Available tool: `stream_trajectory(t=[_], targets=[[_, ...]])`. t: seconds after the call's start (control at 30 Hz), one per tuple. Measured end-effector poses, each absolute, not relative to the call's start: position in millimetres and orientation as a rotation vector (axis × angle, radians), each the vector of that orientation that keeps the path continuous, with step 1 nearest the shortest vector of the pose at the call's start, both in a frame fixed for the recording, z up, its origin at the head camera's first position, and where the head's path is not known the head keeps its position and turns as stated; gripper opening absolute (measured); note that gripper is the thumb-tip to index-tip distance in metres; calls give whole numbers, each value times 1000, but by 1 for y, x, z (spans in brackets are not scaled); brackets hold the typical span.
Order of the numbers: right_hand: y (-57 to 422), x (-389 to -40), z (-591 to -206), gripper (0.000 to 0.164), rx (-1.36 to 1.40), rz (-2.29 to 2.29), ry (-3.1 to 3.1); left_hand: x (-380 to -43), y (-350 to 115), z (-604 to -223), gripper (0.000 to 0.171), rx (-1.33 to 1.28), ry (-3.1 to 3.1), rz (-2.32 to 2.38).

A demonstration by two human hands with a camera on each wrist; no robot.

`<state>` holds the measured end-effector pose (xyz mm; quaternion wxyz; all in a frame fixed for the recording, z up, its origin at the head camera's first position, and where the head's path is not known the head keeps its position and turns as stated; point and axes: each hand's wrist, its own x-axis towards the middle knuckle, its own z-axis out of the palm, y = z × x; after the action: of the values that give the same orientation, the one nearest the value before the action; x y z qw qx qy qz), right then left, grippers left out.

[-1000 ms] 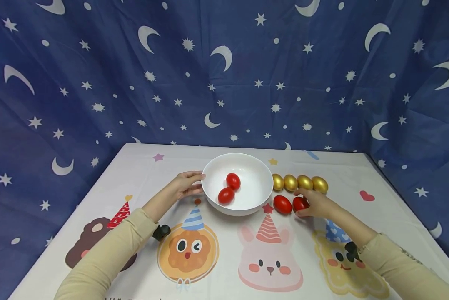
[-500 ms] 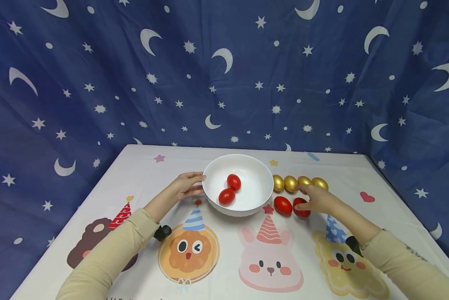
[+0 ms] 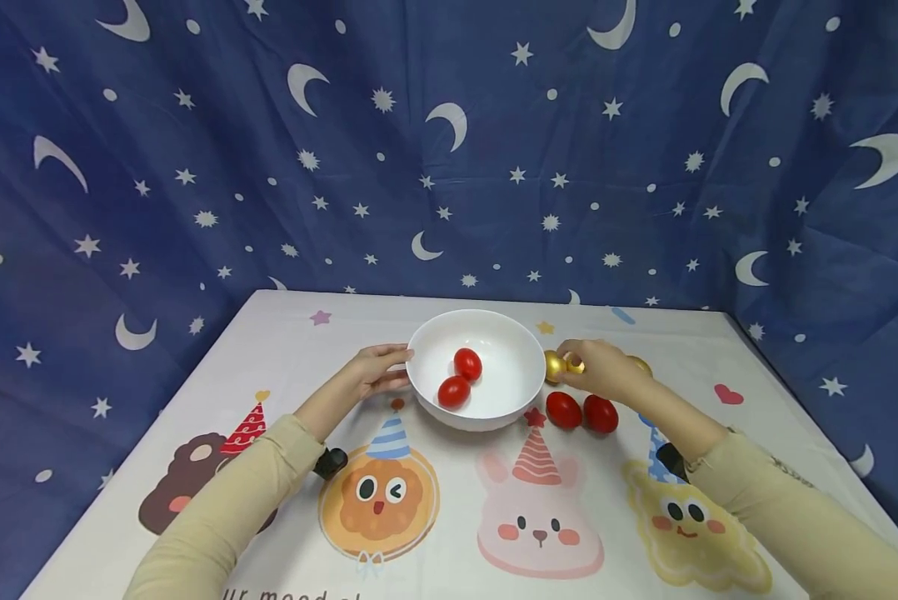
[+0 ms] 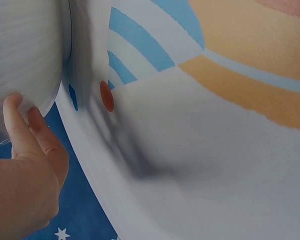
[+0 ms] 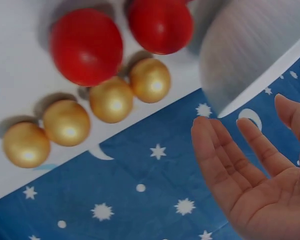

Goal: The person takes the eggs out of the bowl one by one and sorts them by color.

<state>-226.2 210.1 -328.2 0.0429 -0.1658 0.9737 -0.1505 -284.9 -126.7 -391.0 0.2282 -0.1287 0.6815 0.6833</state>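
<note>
"Where do we see the bowl [image 3: 505, 379]?"

"On the bench [image 3: 291, 350], with two red eggs [image 3: 454, 392] inside. Our left hand [image 3: 370, 372] touches its outer wall, fingers loosely extended, not wrapped round it."

"And our right hand [image 3: 605, 369]?"

"Over the row of gold eggs [image 5: 111, 101] just right of the bowl. The wrist view shows its fingers well parted and holding nothing."

"What else do we have?"

"Two more red eggs [image 3: 564, 411] lie on our side of the gold row, and a starry blue curtain [image 3: 494, 225] hangs behind the bench."
</note>
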Motion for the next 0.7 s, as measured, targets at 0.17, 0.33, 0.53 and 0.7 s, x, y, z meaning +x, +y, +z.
stream_trajectory(t=[0.17,0.33,0.53,0.7], targets=[[192,-233,-322,39,-474,-508,2957,-285,-127,-388,50,-360,1861,1882],[175,-241,-312,38,-487,-487,2945,-286,-127,-384,52,-348,1856,1887],[154,-246,-307,39,-481,-415,2893,-287,-127,-385,52,-351,1842,1884],[142,-248,-307,41,-494,-406,2853,-287,-125,-388,51,-370,1811,1906]])
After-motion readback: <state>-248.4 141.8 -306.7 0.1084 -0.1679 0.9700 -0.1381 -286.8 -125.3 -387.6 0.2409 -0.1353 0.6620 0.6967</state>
